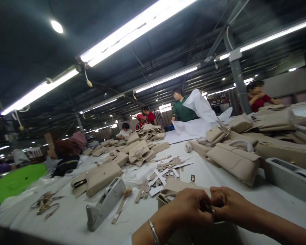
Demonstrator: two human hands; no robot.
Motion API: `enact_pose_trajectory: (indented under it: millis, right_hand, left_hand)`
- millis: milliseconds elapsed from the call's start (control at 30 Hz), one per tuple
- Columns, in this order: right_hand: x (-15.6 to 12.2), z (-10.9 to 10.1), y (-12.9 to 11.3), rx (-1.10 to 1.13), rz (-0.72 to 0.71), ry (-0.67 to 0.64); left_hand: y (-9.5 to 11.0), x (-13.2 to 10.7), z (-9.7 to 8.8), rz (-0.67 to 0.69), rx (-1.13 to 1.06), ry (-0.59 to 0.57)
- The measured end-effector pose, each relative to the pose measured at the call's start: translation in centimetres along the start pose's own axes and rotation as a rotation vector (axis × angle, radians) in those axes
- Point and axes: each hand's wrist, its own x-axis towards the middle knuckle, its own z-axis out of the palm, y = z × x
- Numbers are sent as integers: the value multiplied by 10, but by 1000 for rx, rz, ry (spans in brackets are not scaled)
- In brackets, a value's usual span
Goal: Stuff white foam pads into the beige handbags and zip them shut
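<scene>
txt/lbls: none legible | brands: none readable | nos.: ditto | signs: ditto

A tube light point(132, 27) glows across the upper middle, a slanting grey post point(237, 76) stands at upper right, a green surface point(20, 182) shows at lower left, and right of centre a person in green point(180, 111) holds white sheeting point(199, 106).

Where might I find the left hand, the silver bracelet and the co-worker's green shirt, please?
Left hand point(190, 204), head view: back of the hand.
Silver bracelet point(153, 231), head view: its band.
Green shirt point(183, 110), head view: its body.
</scene>
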Motion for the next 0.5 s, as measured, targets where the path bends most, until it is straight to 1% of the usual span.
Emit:
enact_pose_trajectory:
  millis: [67, 100, 133, 233, 300, 400, 500]
  right_hand:
    - [0, 0, -1, -2, -5, 20]
    - [0, 0, -2, -7, -5, 31]
    - [-1, 0, -3, -15, -10, 38]
    - [-3, -1, -5, -59, -32, 41]
    - [-5, 0, -5, -85, -40, 41]
    - [-7, 1, -5, -112, -41, 60]
    - [-7, 2, -5, -151, -58, 66]
  left_hand:
    - [1, 1, 1, 7, -59, 5]
    - [2, 1, 2, 7, -55, 12]
    - [4, 2, 3, 3, -23, 22]
    - [9, 4, 9, -12, 176, 59]
    - [12, 3, 14, 6, 286, 97]
    - [13, -2, 19, 29, 338, 158]
    - [14, -4, 21, -13, 333, 178]
